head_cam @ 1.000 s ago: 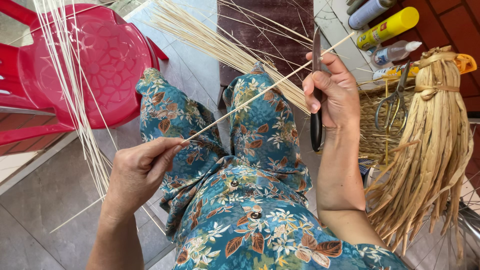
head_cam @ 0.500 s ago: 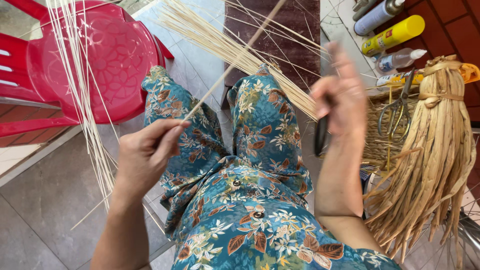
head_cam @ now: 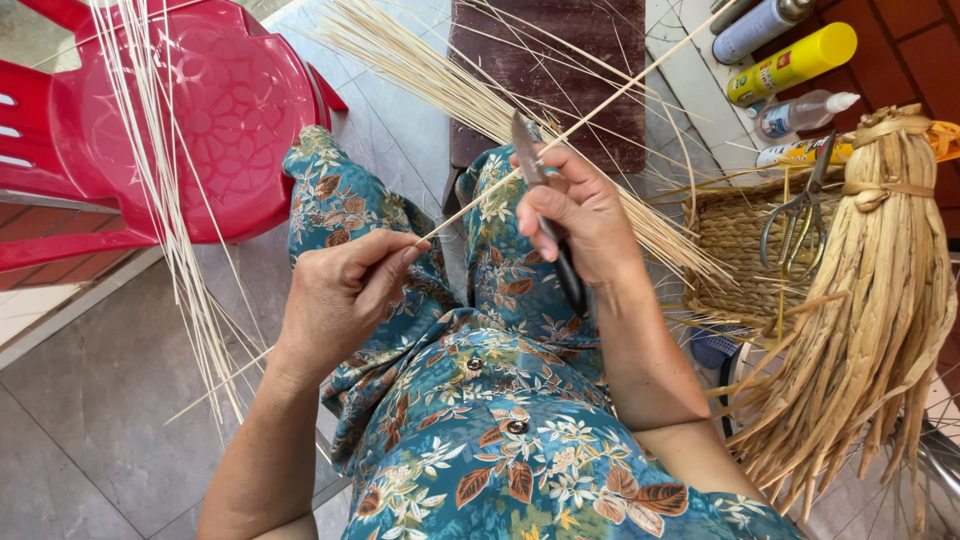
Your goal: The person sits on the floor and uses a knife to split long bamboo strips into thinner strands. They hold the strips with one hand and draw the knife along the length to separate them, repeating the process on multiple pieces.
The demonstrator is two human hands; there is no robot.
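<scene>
Pale straw-coloured, the reed strip (head_cam: 560,135) runs diagonally above the lap, from the left hand (head_cam: 345,290) up past the right hand (head_cam: 575,215) toward the yellow spray can (head_cam: 795,62). The left hand is closed in a pinch, thumb and forefinger clamping the strip's near end. The right hand is closed around a dark-handled knife (head_cam: 545,205), the blade resting against the strip just beside the thumb. Judged by appearance, the strip is very light, thin and springy, and likely to split or snap if bent sharply; hold it close to the blade. A bundle of similar strips (head_cam: 470,85) lies beyond the knife; a woven basket (head_cam: 735,240) with scissors (head_cam: 800,215) sits to the knife's right.
</scene>
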